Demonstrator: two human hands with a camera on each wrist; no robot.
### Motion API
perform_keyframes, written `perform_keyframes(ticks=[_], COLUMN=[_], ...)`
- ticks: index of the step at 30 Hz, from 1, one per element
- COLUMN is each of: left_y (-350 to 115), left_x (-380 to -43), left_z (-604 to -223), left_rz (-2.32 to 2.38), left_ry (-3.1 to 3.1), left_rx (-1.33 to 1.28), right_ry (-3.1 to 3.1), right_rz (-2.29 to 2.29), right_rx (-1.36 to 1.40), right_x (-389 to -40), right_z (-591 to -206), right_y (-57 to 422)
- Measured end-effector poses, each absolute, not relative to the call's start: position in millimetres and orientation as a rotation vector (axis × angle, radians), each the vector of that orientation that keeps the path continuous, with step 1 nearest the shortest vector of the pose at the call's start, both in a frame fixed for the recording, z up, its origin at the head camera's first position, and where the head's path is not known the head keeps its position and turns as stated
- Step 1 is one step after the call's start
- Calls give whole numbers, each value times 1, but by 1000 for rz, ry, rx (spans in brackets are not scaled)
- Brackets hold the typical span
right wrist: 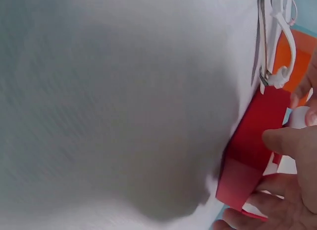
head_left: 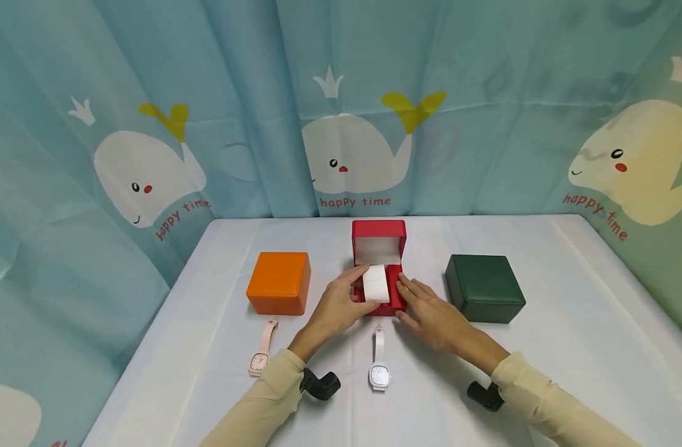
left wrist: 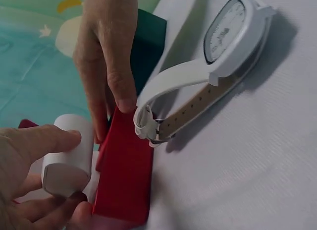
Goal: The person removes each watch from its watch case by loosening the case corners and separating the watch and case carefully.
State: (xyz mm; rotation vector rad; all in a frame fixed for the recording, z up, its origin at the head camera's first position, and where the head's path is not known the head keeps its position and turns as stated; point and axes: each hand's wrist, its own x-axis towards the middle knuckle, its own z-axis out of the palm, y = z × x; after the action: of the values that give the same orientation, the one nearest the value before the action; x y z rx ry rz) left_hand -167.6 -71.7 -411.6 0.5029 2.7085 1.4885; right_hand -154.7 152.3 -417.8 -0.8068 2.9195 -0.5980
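The red watch box point(head_left: 377, 228) stands with its lid raised at the middle of the table. My left hand point(head_left: 336, 305) grips a white watch cushion point(head_left: 376, 284) between thumb and fingers, over the box's open base. In the left wrist view that cushion point(left wrist: 67, 155) looks like a rounded roll, tilted. My right hand point(head_left: 435, 315) holds the box at its right front corner, thumb on the front wall and fingers along the right side. A white watch point(head_left: 379, 375), its strap buckled into a loop, lies just in front of the box.
An orange box point(head_left: 278, 282) with its lid down sits to the left, with a pink watch point(head_left: 259, 362) before it. A closed green box point(head_left: 485, 288) stands on the right. Behind the white-covered table point(head_left: 218, 385) hangs a blue whale-print curtain point(head_left: 251, 124).
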Motion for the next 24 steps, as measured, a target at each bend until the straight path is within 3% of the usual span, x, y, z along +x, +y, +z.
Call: perform_keyframes(ticks=[13, 24], left_y=[-65, -61], left_x=[-180, -185], left_z=[-414, -413], left_rz=[1287, 1206], left_ry=[2760, 2744], left_rx=[614, 561], right_ry=[2910, 2918], right_rz=[-586, -608], right_rx=[-782, -755], right_x=[-154, -154], right_z=[-416, -418], right_y=[151, 151])
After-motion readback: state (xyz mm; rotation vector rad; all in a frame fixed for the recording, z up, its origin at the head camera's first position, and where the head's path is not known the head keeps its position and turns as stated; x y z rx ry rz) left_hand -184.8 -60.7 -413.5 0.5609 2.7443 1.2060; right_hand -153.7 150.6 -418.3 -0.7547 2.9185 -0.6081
